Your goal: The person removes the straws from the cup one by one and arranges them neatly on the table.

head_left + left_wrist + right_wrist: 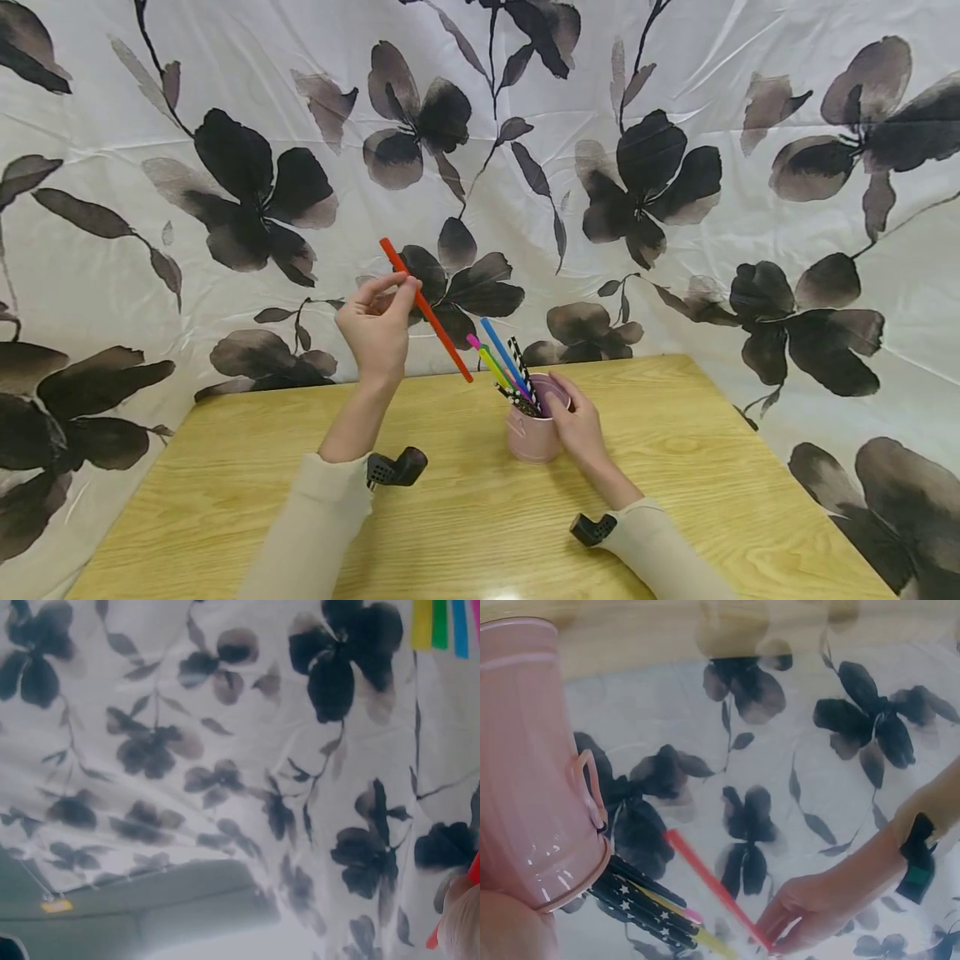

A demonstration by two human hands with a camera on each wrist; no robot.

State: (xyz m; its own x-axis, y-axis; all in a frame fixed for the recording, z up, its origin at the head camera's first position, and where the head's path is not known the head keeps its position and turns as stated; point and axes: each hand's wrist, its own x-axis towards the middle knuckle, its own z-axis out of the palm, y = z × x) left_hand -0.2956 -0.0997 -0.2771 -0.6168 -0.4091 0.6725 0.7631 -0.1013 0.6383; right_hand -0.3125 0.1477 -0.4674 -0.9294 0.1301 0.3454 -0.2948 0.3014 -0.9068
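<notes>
My left hand (378, 333) pinches a long red straw (438, 325) between thumb and fingertips, above the table. The straw slants, its lower end to the right, close to the straws in the cup but apart from them. A pink metal cup (531, 442) with a small side handle stands on the table. My right hand (581, 427) grips it at the rim, thumb reaching inside. Leaning left out of the cup are a blue straw (501, 348), a yellow straw (491, 367), a pink-tipped straw and several black-and-white patterned straws (641, 907). The cup's bottom inside is hidden.
A wood-grain table (450, 517) lies under both hands. Behind it hangs a white cloth (525, 208) printed with dark flowers. Black wrist cameras (397, 467) sit at both sleeves.
</notes>
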